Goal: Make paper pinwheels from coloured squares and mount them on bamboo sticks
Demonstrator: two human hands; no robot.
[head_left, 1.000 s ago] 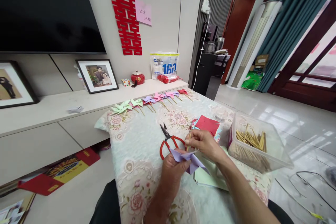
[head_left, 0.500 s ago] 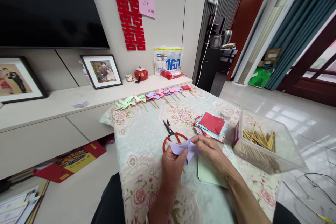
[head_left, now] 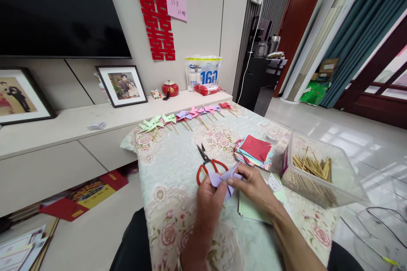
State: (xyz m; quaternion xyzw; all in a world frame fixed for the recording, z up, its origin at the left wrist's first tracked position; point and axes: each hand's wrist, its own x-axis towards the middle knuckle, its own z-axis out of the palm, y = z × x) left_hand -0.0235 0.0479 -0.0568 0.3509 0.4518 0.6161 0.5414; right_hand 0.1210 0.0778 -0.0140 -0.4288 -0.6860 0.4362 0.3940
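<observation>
Both my hands hold a folded purple paper pinwheel [head_left: 224, 178] just above the flowered tablecloth [head_left: 178, 186]. My left hand [head_left: 210, 201] grips it from below, fingers closed. My right hand [head_left: 252, 184] pinches its centre from the right. Red-handled scissors [head_left: 208, 165] lie right behind the pinwheel. A stack of coloured paper squares [head_left: 254, 152], red on top, sits to the right of the scissors. A clear plastic box of wooden sticks [head_left: 313, 171] stands at the far right.
A row of finished pinwheels [head_left: 184, 118] lies along the table's far edge. Pale green sheets [head_left: 251, 209] lie under my right wrist. Behind is a low cabinet [head_left: 63, 135] with framed photos, a red jar and a bag. Cables trail on the floor at right.
The thin stick my right hand held upright a second ago no longer shows. The purple pinwheel has come closer together between both hands. The view shifted slightly.
</observation>
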